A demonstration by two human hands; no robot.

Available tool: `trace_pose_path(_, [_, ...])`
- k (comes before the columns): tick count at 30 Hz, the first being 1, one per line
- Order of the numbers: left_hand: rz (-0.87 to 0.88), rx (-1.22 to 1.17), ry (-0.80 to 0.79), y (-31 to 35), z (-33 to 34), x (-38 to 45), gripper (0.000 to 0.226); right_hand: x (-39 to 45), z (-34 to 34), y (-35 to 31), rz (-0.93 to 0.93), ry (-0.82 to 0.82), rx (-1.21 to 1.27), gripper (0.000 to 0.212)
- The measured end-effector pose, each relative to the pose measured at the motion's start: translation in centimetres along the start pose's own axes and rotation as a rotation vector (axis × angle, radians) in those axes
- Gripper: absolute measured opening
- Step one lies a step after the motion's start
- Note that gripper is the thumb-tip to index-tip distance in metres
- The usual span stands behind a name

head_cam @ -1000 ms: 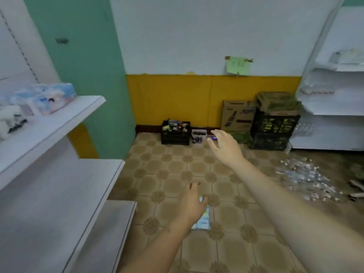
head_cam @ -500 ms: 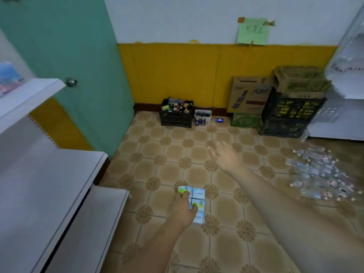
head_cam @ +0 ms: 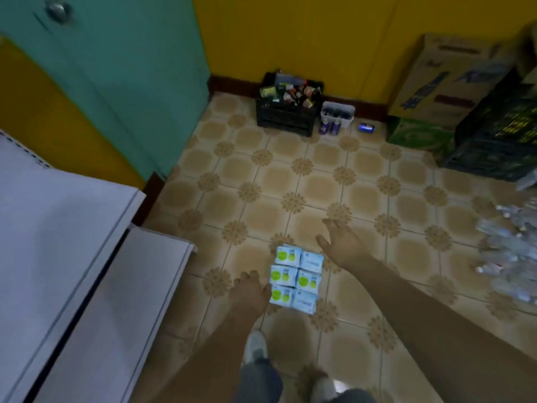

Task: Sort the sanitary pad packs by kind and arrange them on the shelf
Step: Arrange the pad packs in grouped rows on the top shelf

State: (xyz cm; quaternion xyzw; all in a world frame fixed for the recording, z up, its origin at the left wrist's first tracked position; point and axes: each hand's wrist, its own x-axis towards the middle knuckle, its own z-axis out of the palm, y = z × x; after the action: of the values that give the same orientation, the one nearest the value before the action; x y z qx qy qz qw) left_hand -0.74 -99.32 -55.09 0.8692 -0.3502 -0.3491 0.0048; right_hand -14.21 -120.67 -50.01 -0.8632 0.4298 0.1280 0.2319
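Both hands (head_cam: pixel 250 292) flank floor packs (head_cam: pixel 296 279) beside the shelf (head_cam: pixel 87 257).

My head tipped down; pad packs (head_cam: pixel 296 279) now fully visible. My right hand (head_cam: pixel 341 245) lowered to their 1 o'clock, left hand (head_cam: pixel 250 292) at 8 o'clock.

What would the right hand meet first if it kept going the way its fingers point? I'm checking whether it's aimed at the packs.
Probably bare floor tiles: the right hand points past the packs, though depth is unclear.
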Motion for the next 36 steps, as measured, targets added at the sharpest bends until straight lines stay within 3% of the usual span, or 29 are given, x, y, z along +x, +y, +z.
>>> trace_pose_path(5, [-0.206, -0.230, -0.069, -1.8, 9.4, 10.3, 0.047, 8.9, 11.4, 4.5, -0.012, -0.092, 0.022, 0.064])
trace_pose_path(10, [-0.308, -0.463, -0.101, -2.2, 22.8, 23.0, 0.050, 18.8, 26.7, 10.8, 0.020, -0.174, 0.040, 0.067])
trace_pose_path(14, [-0.376, -0.449, -0.068, -3.2, 32.0, 33.4, 0.079, 27.3, 38.6, 15.2, 0.018, -0.170, 0.057, 0.070])
trace_pose_path(18, [-0.470, -0.550, -0.091, -4.3, 38.5, 43.9, 0.106, 37.0, 47.6, 17.1, -0.001, -0.161, 0.083, 0.093])
trace_pose_path(20, [-0.463, -0.520, -0.110, -4.7, 40.8, 47.2, 0.096, 40.3, 50.8, 17.4, -0.001, -0.210, 0.047, 0.096])
trace_pose_path(22, [-0.479, -0.439, -0.092, -4.9, 42.2, 48.2, 0.088, 41.3, 52.8, 17.5, -0.005, -0.220, -0.037, 0.086])
trace_pose_path(25, [-0.455, -0.503, -0.060, -4.4, 42.5, 47.7, 0.078, 40.0, 53.3, 16.9, -0.071, -0.124, -0.019, 0.058])
trace_pose_path(27, [-0.412, -0.621, -0.064, -3.5, 41.0, 46.0, 0.058, 38.0, 51.9, 16.2, -0.092, -0.146, 0.080, 0.040])
trace_pose_path(31, [-0.428, -0.733, 0.013, -1.0, 33.4, 38.7, 0.048, 32.0, 43.5, 14.4, -0.041, -0.144, 0.224, 0.043])
trace_pose_path(36, [-0.428, -0.885, 0.029, 2.8, 18.1, 26.8, 0.044, 23.9, 24.4, 9.3, -0.008, -0.083, 0.341, 0.046])
